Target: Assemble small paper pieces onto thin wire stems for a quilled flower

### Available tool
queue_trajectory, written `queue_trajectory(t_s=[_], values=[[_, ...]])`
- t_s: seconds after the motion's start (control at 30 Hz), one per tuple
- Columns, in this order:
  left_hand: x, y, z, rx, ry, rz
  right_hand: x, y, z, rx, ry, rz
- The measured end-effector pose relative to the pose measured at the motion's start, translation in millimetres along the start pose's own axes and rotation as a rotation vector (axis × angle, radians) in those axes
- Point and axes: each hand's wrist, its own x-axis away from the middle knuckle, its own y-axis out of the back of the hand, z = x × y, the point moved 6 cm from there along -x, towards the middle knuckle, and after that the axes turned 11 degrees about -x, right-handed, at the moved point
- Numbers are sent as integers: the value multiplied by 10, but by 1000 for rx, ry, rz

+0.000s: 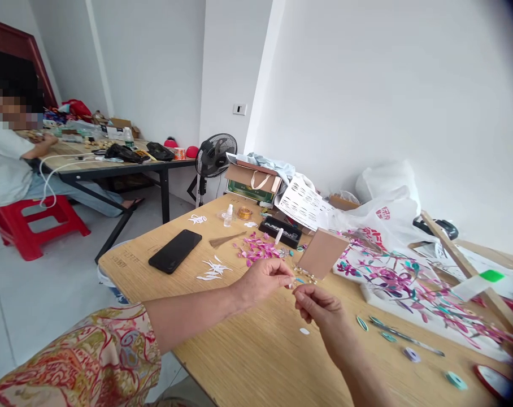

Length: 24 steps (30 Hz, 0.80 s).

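Note:
Above the wooden table [239,339], my left hand [267,280] pinches thumb and fingertips together around something too small to name. Close beside it, my right hand [322,305] is also closed in a pinch, its fingertips almost touching those of the left. A tiny whitish bit and a blue sliver show near the fingertips. Behind the hands lie a heap of pink petals [259,247], some pale beads [309,276] and a brown board [323,252]. White pointed paper strips [213,269] are left of my left hand. A small white oval [304,331] lies below my right hand.
A black phone [175,250] lies at the left. Pink-and-teal flower sprays [400,277] rest on white foam at the right, near tweezers [407,335] and ribbon rolls [411,354]. A bottle [228,216] stands behind. Another person [6,152] sits at a far table.

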Motion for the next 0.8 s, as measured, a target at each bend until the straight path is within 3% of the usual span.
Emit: queue_trajectory(t_s=[0.1, 0.17, 0.27, 0.37, 0.47, 0.57, 0.7, 0.8], values=[[-28, 46, 8, -182, -53, -66, 125, -118, -17, 143, 36, -42], [-33, 37, -4, -361, -125, -53, 186, -160, 151, 351, 156, -61], [-1, -35, -29, -532, -217, 45, 200, -164, 518, 607, 376, -42], [45, -115, -13, -412, -151, 185, 75, -32, 674, 607, 360, -8], [67, -151, -9, -107, -36, 235, -65, 95, 489, 381, 147, 55], [37, -85, -18, -11, -21, 108, -81, 81, 193, 129, 35, 67], [-13, 24, -20, -242, -102, -71, 43, -68, -60, 49, 37, -28], [-22, 20, -42, -512, -225, -92, 156, -178, 47, 265, 116, -70]])
